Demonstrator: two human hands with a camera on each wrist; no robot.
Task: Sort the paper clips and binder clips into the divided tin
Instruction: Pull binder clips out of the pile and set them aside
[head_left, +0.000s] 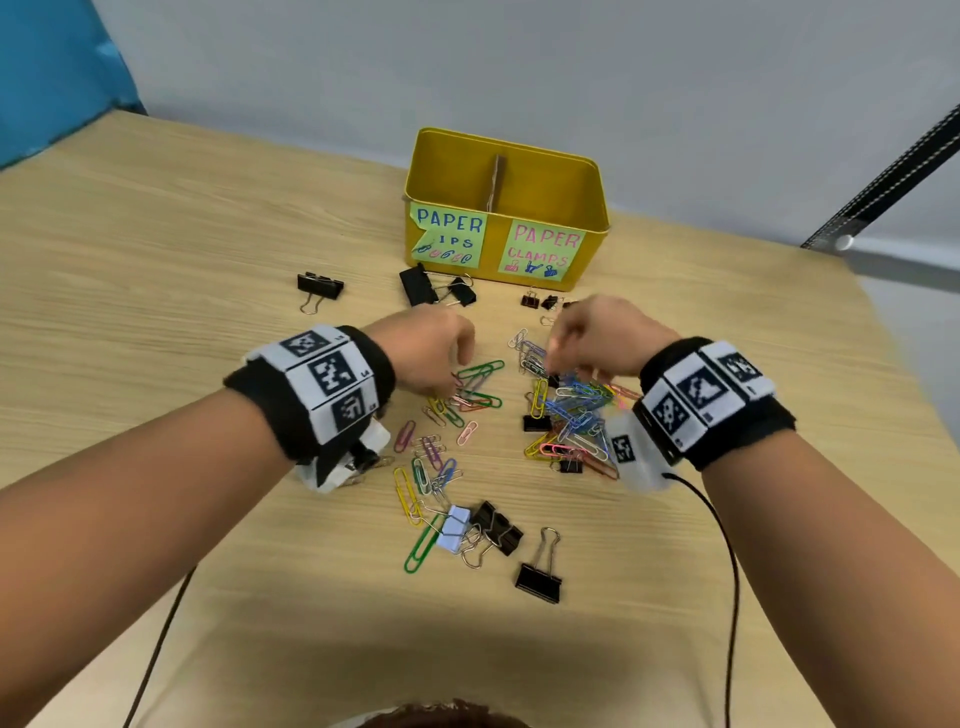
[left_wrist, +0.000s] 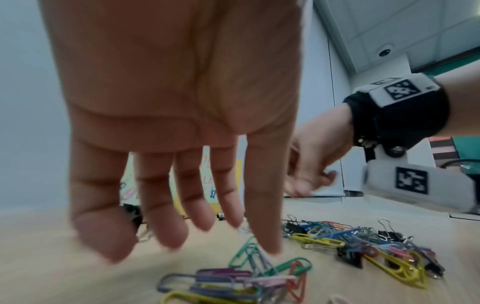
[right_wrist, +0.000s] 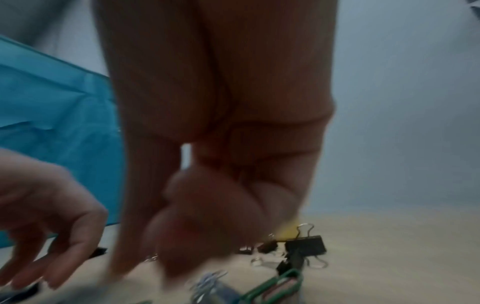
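Observation:
The yellow divided tin (head_left: 587, 182) stands at the back, with a "paper clips" label on its left half and a "paper clamps" label on its right. Coloured paper clips (head_left: 480, 370) and black binder clips (head_left: 539, 582) lie scattered in front of it. My left hand (head_left: 441, 364) hangs over the left heap with straight fingers (left_wrist: 262, 226), holding nothing. My right hand (head_left: 558, 353) hovers over the right pile (head_left: 576, 410) with curled fingers (right_wrist: 197, 226). Blur hides whether they pinch a clip.
More binder clips lie near the tin's front (head_left: 418, 286) and far left (head_left: 319, 286), with small ones (head_left: 540, 301) by my right hand. A white binder clip (head_left: 454, 527) sits among clips near me. Cables trail off both wrists. The table's right edge (head_left: 883, 322) is close.

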